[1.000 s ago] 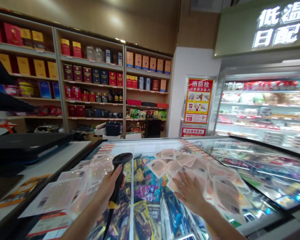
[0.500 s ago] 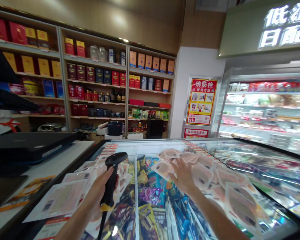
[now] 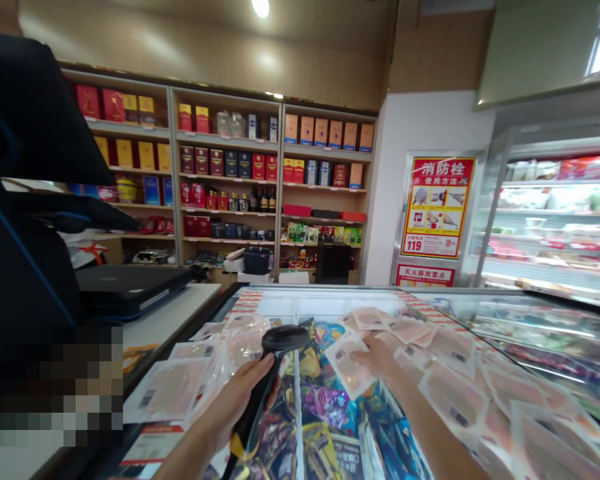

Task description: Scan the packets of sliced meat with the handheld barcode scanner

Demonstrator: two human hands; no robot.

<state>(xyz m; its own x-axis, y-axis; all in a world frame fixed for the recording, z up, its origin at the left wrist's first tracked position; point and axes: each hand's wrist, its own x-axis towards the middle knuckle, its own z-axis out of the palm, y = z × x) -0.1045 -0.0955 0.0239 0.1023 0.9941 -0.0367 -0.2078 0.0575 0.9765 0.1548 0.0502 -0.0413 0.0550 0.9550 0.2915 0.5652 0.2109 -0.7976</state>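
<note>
My left hand (image 3: 253, 387) is wrapped round the handle of a black barcode scanner (image 3: 285, 339) with a yellow band near its cord. The scanner's head points right, toward the packet. With thumb and fingers, my right hand (image 3: 377, 360) grips the edge of a flat, clear packet (image 3: 349, 367) that holds something pale pink and thin. That packet is tilted over the freezer's glass top. More such packets (image 3: 457, 393) lie overlapping to the right of my right hand. Others (image 3: 173, 387) are spread left of the scanner.
Colourful bagged goods (image 3: 330, 403) show through the glass of the chest freezer (image 3: 325, 297). A dark checkout terminal (image 3: 25, 200) stands on the counter (image 3: 190, 313) at left. Shelves of boxes (image 3: 230, 167) line the back wall. A lit chiller (image 3: 555, 227) stands at right.
My right hand has gone from fingers spread over the packets to gripping one, which is pulled slightly toward the scanner. The view has swung left, bringing more of the terminal in.
</note>
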